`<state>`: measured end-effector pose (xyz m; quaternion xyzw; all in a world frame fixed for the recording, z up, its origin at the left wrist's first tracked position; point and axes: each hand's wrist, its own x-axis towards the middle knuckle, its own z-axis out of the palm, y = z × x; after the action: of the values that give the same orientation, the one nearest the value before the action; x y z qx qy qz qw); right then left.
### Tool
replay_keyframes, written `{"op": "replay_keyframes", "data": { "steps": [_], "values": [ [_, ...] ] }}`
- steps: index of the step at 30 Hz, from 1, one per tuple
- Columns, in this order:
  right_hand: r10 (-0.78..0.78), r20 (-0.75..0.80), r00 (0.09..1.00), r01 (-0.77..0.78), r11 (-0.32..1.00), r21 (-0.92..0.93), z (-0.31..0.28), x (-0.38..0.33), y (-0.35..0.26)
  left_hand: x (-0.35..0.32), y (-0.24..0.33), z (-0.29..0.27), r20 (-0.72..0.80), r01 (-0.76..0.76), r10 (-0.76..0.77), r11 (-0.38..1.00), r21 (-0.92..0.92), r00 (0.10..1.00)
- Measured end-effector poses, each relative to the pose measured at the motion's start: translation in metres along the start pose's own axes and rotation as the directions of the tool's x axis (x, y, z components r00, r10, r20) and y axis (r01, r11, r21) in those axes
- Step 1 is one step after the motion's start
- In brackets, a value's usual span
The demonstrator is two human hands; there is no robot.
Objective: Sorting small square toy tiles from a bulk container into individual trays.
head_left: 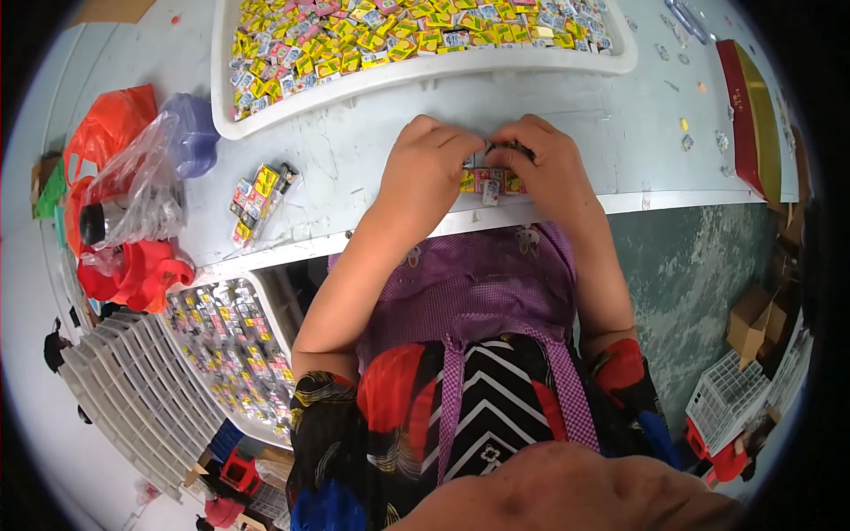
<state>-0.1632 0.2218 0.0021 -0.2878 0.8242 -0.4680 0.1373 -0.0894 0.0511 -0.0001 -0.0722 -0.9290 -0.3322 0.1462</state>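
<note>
Even, diffuse daylight-type lighting, bright overall, no hard glare. Soft shadows only under both hands at upper centre and below the white table [575, 115] edge. Strong fisheye: table edge and tray [425, 71] rim bow hard toward the frame borders, black vignette in all corners. Centre acceptably sharp; lower edge close-up is blurred, small candy [398, 35] print smears at top. Colours are saturated.

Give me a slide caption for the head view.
Both hands, left hand and right hand, gather small colourful packets at the table edge.
</note>
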Motion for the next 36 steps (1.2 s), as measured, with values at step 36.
{"op": "replay_keyframes", "data": {
  "steps": [36],
  "values": [
    [0.051,-0.234,0.971,0.018,0.959,0.284,-0.019,-0.010,0.004,-0.011,0.008,-0.009,0.112,-0.074,0.060,0.990,0.119,0.992]
  ]
}}
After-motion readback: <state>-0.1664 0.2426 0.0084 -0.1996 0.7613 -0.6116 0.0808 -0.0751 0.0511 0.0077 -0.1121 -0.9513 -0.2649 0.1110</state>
